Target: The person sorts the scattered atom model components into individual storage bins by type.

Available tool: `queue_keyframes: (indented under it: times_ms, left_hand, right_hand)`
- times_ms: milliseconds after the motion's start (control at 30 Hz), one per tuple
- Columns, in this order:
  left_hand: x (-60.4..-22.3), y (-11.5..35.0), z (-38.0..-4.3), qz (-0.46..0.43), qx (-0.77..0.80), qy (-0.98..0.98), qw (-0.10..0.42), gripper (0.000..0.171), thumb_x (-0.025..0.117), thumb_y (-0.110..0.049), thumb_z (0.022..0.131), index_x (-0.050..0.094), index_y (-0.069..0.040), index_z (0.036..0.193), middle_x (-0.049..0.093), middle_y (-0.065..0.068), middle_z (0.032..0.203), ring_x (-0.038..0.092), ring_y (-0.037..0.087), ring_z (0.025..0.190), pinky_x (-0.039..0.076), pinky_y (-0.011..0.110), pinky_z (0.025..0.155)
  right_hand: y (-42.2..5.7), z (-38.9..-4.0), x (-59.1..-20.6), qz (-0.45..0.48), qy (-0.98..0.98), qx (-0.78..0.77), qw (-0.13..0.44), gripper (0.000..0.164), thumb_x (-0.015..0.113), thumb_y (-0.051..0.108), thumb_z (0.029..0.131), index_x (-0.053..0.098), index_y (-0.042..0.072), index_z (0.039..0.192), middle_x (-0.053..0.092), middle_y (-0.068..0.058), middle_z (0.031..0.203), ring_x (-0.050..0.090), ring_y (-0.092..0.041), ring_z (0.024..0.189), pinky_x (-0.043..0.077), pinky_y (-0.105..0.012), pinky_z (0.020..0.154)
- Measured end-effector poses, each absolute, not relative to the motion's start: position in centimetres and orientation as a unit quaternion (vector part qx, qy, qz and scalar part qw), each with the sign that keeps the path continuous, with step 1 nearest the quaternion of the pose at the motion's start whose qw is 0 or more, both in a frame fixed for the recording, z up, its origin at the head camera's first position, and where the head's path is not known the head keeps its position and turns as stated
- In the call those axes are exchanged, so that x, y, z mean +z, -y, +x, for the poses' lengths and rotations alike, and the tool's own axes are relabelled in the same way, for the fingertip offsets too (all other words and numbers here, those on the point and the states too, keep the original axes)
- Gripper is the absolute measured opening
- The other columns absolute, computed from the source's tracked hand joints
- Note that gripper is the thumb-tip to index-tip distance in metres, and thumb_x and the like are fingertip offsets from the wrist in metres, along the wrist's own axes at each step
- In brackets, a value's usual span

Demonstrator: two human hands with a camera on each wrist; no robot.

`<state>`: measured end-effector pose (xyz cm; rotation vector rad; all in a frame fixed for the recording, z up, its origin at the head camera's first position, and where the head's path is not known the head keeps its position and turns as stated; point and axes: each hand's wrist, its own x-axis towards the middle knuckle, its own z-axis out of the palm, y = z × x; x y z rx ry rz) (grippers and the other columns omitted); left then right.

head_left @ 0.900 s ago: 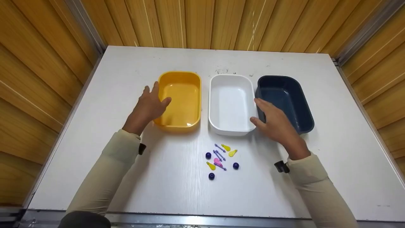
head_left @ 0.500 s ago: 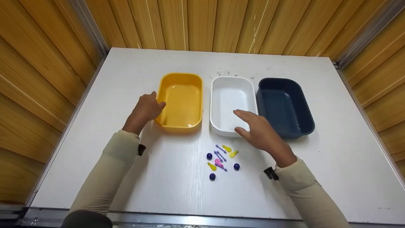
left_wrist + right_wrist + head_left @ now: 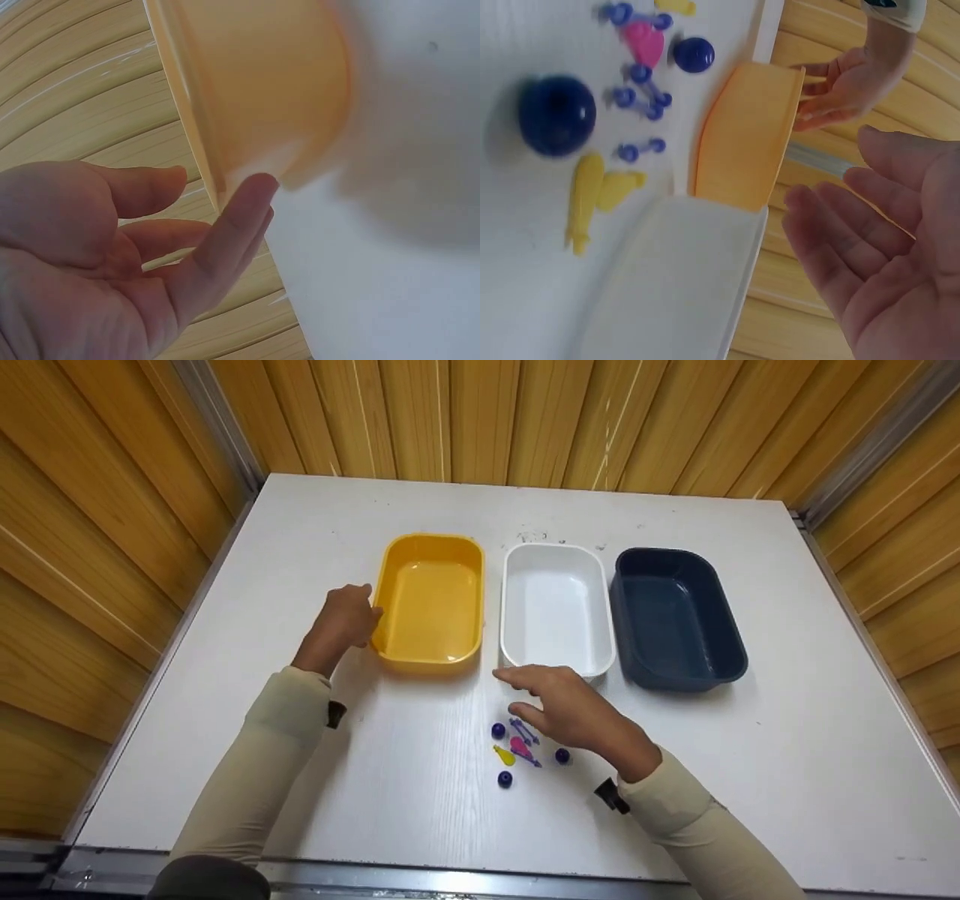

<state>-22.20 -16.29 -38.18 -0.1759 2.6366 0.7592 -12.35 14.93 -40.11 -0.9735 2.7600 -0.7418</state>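
My left hand [image 3: 343, 619] is at the left rim of a yellow bin [image 3: 431, 607]; in the left wrist view its bent fingers and thumb [image 3: 154, 191] are apart, gripping nothing. My right hand [image 3: 574, 712] hovers with extended fingers and spread thumb over small pieces before a white bin [image 3: 559, 607]. Among them are dark blue beads [image 3: 505, 779], purple bar pieces with knobbed ends [image 3: 526, 758], a pink piece [image 3: 519, 745] and a yellow pear-shaped piece [image 3: 504, 756]. From the head, this hand hides two other yellow pieces [image 3: 585, 199], which the right wrist view shows.
A dark blue bin [image 3: 679, 622] stands right of the white one, all three bins in a row on the white table [image 3: 390, 780]. Wood-look panels [image 3: 480, 420] enclose the back and sides. A metal rail [image 3: 375, 877] runs along the front edge.
My right hand has come from the white bin's right rim, leftward and nearer, to above the small pieces. The left hand has drawn back slightly at the yellow bin's rim, its fingers more bent.
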Motion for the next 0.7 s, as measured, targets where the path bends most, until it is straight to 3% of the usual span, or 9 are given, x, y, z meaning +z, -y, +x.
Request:
queue_keyframes:
  times_ms: [100,300,533,700]
  left_hand:
    - [-38.3,16.4,-22.1,-0.069,0.280,-0.937,0.196,0.059,0.048,-0.018,0.100,0.023,-0.005,0.151,0.034,0.017,0.153,0.067,0.019,0.079,0.056,0.023,0.064]
    - [-39.0,16.5,-22.1,-0.070,0.327,-0.925,0.182,0.055,0.049,-0.007,0.098,0.028,-0.005,0.149,0.037,0.017,0.152,0.069,0.028,0.098,0.058,0.028,0.069]
    - [-39.1,16.6,-22.2,-0.090,0.347,-0.916,0.180,0.057,0.049,-0.001,0.094,0.032,-0.006,0.148,0.035,0.014,0.153,0.068,0.028,0.102,0.058,0.027,0.069]
    - [-39.0,16.6,-22.0,-0.078,0.347,-0.919,0.171,0.044,0.049,0.003,0.092,0.052,-0.005,0.136,0.057,0.017,0.133,0.067,0.025,0.097,0.059,0.029,0.070]
  right_hand:
    - [-14.3,-12.2,-40.9,-0.332,-0.908,-0.240,0.085,0.047,0.067,0.017,0.088,0.056,0.014,0.134,0.067,-0.004,0.122,0.068,-0.019,0.099,0.056,-0.034,0.085]
    - [-13.3,-12.2,-42.5,-0.333,-0.916,-0.201,0.092,0.037,0.068,0.015,0.086,0.066,0.011,0.123,0.072,-0.002,0.113,0.068,-0.016,0.090,0.055,-0.032,0.083]
    - [-12.7,-12.0,-43.4,-0.333,-0.919,-0.180,0.109,0.030,0.068,0.010,0.083,0.072,0.010,0.112,0.073,-0.004,0.105,0.067,-0.016,0.099,0.054,-0.032,0.088]
    - [-12.5,-12.0,-43.8,-0.352,-0.916,-0.160,0.102,0.019,0.067,0.004,0.082,0.077,0.013,0.096,0.072,-0.001,0.090,0.063,-0.011,0.083,0.053,-0.025,0.073]
